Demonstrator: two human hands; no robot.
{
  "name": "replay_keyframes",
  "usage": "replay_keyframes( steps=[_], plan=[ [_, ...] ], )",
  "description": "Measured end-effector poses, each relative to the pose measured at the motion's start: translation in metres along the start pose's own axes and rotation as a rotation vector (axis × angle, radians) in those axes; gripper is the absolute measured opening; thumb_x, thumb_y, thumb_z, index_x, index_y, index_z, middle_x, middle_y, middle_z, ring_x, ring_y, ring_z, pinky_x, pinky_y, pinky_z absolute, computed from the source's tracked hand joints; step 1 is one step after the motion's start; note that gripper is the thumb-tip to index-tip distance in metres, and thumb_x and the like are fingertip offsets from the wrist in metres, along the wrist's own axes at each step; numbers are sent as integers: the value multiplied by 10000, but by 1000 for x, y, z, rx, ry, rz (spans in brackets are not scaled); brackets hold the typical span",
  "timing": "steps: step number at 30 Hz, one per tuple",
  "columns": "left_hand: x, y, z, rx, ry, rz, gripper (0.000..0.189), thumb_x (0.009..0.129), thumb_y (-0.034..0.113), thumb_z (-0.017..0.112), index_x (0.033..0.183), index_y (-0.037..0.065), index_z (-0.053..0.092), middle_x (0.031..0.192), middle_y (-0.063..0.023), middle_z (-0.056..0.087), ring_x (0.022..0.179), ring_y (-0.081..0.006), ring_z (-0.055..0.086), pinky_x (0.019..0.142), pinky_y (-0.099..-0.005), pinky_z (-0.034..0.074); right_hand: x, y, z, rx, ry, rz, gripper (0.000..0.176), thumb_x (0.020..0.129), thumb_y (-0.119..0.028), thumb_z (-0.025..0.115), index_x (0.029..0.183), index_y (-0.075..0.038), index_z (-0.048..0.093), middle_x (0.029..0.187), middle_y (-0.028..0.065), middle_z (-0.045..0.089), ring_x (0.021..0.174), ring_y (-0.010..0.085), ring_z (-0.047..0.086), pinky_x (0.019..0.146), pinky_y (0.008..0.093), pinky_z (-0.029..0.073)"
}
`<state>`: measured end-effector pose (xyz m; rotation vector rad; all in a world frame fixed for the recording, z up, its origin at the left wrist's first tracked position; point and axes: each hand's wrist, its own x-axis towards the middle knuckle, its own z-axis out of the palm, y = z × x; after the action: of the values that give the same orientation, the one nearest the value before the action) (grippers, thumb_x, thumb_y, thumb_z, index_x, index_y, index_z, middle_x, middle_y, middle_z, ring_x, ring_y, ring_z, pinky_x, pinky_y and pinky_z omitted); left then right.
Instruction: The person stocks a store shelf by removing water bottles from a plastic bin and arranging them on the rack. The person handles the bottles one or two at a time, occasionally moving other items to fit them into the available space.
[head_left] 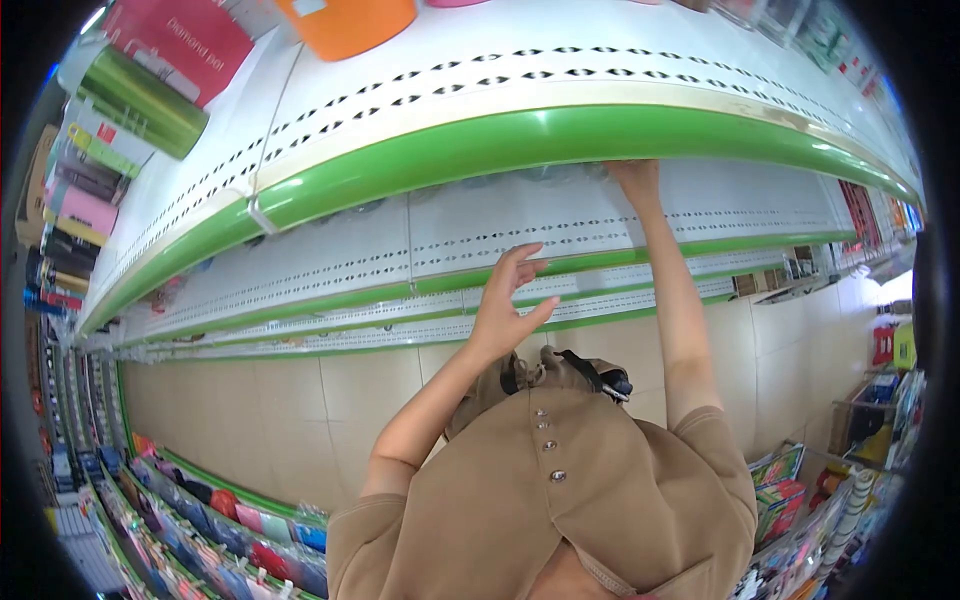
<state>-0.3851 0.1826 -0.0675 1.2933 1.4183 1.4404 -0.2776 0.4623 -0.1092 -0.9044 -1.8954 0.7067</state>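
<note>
My left hand (pixel 510 305) is held in the air in front of the lower shelves, its fingers spread and slightly curved, with nothing in it. My right hand (pixel 637 182) reaches in over the second shelf (pixel 560 225), beneath the top shelf's green front edge (pixel 540 130). Its fingers are hidden behind that edge, so I cannot see whether they hold anything. Close to it, at the back of the second shelf, clear glass-like items (pixel 545 174) show only in part.
On the white perforated top shelf (pixel 480 80) stand an orange container (pixel 350 25), a pink-red box (pixel 190 45) and a green cylinder (pixel 145 100). Glassware (pixel 785 20) sits at its far right. Packed racks (pixel 240 530) are behind me, across the tiled floor (pixel 270 400).
</note>
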Motion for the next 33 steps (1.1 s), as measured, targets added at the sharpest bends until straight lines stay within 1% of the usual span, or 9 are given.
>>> replay_keyframes(
  steps=[4, 7, 9, 11, 13, 19, 24, 28, 33],
  plan=[
    [-30, -3, -12, -18, 67, -32, 520, 736, 12, 592, 1205, 5, 366, 1220, -115, 406, 1088, -218, 479, 936, -335, 373, 19, 31, 34, -551, -37, -180, 496, 743, -286, 632, 1157, -63, 476, 1122, 143, 491, 1043, 299, 440, 871, 384, 350],
    [-47, -9, -23, -53, 150, -27, 467, 744, 19, 588, 1176, 13, 411, 1179, -105, 438, 1064, -205, 495, 923, -324, 384, 25, 55, 36, -973, -13, -449, 563, 699, -307, 680, 1170, -73, 478, 1190, 148, 450, 1076, 305, 421, 866, 382, 364],
    [-57, -5, -31, -57, 209, -26, 446, 747, 23, 587, 1163, 20, 428, 1160, -101, 453, 1052, -201, 502, 915, -322, 392, 22, 18, 31, -127, 75, -126, 762, 627, -304, 749, 1242, -44, 380, 1249, 167, 387, 1098, 298, 402, 882, 375, 362],
    [-62, -6, -34, -61, 222, 5, 386, 751, 38, 587, 1120, 32, 474, 1106, -87, 490, 1018, -188, 521, 891, -321, 413, 25, 15, 28, -85, 187, -319, 960, 561, -278, 799, 1287, 12, 242, 1253, 192, 353, 1084, 287, 397, 893, 374, 357],
    [-67, -8, -38, -73, 279, 9, 381, 750, 39, 588, 1114, 30, 478, 1101, -86, 494, 1014, -182, 523, 888, -318, 416, 19, 30, 25, 147, 123, -235, 1041, 567, -230, 801, 1297, 49, 114, 1224, 216, 349, 1072, 287, 396, 906, 378, 345],
    [-90, -26, -56, -170, 315, -9, 345, 759, 32, 576, 1093, 30, 490, 1059, -75, 521, 999, -171, 530, 875, -309, 425, 3, 30, 32, -278, 78, 3, 1016, 599, -205, 786, 1300, 43, 95, 1197, 224, 353, 1054, 277, 412, 892, 367, 350],
    [-108, -42, -77, -247, 337, -46, 339, 767, 6, 558, 1097, 35, 487, 1086, -66, 521, 993, -160, 531, 866, -288, 420, -8, 40, 31, -73, 138, -10, 946, 635, -208, 760, 1309, 19, 137, 1249, 237, 321, 1122, 305, 391, 933, 381, 327],
    [-87, -42, -109, -199, 369, -2, 314, 739, 60, 583, 1048, 44, 524, 1001, -62, 568, 890, -142, 563, 785, -276, 451, -66, -52, 18, -70, 144, 159, 867, 678, -178, 719, 1315, 2, 159, 1271, 234, 317, 1145, 318, 388, 945, 400, 320],
    [3, -40, -159, 76, 257, 172, 321, 743, 48, 574, 1060, 22, 528, 989, -69, 584, 887, -136, 563, 769, -267, 458, -135, -119, 1, 10, 80, 101, 642, 770, -74, 609, 1294, -8, 244, 1277, 193, 337, 1108, 283, 436, 921, 365, 355]
  ],
)
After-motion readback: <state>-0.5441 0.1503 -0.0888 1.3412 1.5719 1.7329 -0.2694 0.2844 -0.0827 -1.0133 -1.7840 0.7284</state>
